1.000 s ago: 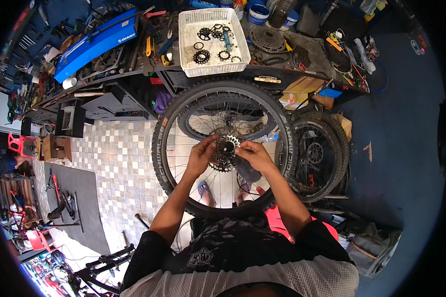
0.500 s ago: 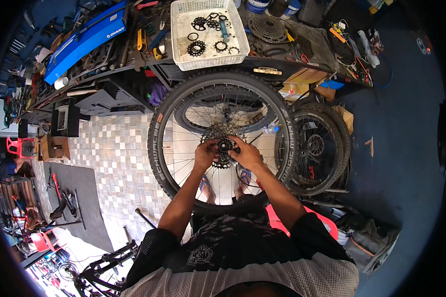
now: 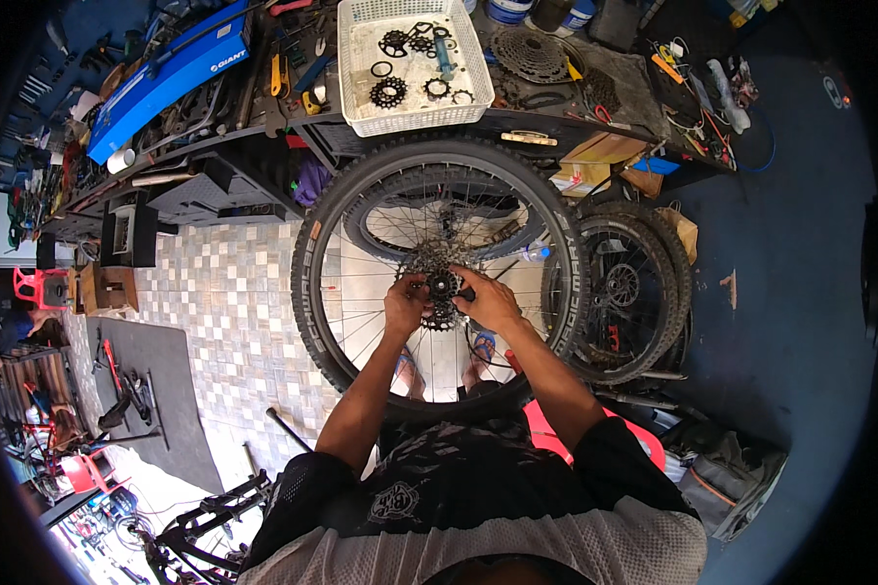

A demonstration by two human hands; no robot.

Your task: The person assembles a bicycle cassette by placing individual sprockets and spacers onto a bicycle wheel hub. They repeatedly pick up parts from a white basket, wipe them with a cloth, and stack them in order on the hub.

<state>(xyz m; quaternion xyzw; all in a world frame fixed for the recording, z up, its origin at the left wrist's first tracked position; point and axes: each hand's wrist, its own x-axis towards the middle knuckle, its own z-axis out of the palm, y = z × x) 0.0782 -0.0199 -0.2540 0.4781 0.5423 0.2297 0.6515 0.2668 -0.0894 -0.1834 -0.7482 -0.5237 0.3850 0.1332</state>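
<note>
steel cassette [image 3: 437, 285] at the wheel [image 3: 439, 273] hub, gripped by both hands, left [image 3: 406, 306] and right [image 3: 491, 301].

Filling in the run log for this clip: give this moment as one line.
left hand: on cassette | right hand: on cassette | wheel: upright before person | basket: sprockets, on bench

A knobby-tyred bicycle wheel [image 3: 439, 278] stands upright before a workbench, its toothed metal cassette [image 3: 437, 288] (dark, greasy-looking) seated at the hub among thin, radiating silver spokes.
</note>
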